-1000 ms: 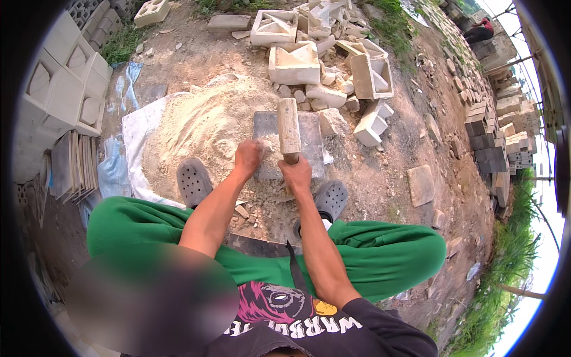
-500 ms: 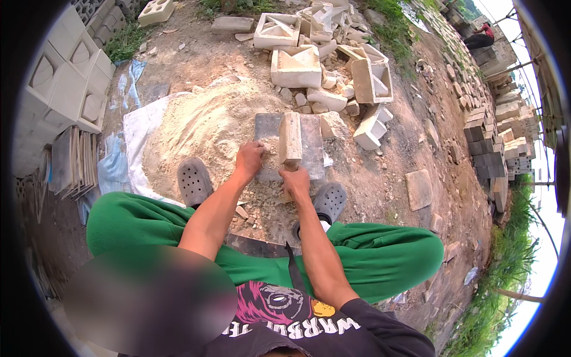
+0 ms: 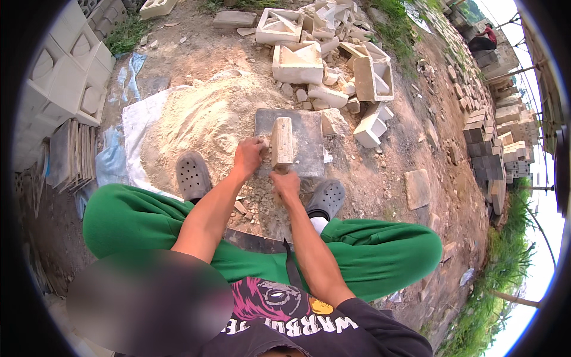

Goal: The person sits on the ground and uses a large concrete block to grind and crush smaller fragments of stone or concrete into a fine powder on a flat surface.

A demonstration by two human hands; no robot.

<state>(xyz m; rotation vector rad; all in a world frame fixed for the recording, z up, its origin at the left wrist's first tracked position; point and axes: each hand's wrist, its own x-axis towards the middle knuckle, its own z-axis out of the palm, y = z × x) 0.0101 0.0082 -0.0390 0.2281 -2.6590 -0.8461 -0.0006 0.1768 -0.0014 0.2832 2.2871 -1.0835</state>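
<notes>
My right hand [image 3: 286,185] is wrapped round the handle of a wooden mallet [image 3: 282,141]. Its long, dusty head lies over a dark flat slab [image 3: 309,149] on the ground between my feet. Just left of the mallet head, my left hand [image 3: 250,156] is at the slab's left edge with its fingers curled together. Whatever those fingers pinch is hidden or too small to name. Pale crumbs lie around the fingertips.
A heap of pale crushed material [image 3: 196,119] spreads over a white sack [image 3: 135,132] at the left. Broken cream blocks [image 3: 297,62] pile up beyond the slab. My grey clogs [image 3: 326,198] flank it. Stacked blocks [image 3: 65,77] stand far left; a person [image 3: 485,38] is far right.
My right hand has shifted the mallet to the left, close to my left hand. More of the slab's right side shows now. The left hand has stayed at nearly the same place.
</notes>
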